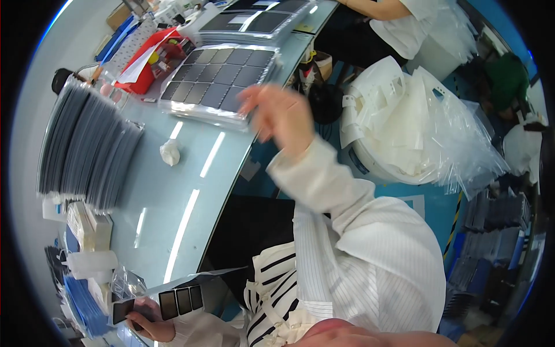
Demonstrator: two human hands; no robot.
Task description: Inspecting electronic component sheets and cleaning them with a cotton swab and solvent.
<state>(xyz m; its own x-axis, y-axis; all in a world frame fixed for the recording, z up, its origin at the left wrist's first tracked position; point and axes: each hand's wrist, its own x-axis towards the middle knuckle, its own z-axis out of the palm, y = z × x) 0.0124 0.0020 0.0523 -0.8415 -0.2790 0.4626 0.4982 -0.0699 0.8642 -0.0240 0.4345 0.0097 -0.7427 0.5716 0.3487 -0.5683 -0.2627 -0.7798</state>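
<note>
At the lower left, my left hand (151, 328) is closed on the edge of a thin tray (215, 279). Dark rectangular pieces (184, 300) with pale borders sit in a row in it; the thumb lies near another dark piece at its left end. My right hand (283, 118) is raised at the table's right edge, blurred by motion. Its fingers are apart and nothing shows in them. Just left of those fingers lies a clear plastic tray (215, 78), filled with rows of dark grey rectangular pieces. Whether the fingertips touch its corner, I cannot tell.
Stacked grey trays (87, 147) stand at the table's left. A crumpled white wad (170, 152) lies on the glassy tabletop (156, 202). Behind are a red bin (151, 61) and more filled trays (254, 22). A white tub (381, 165) of plastic sheets stands right; another person (399, 26) sits beyond.
</note>
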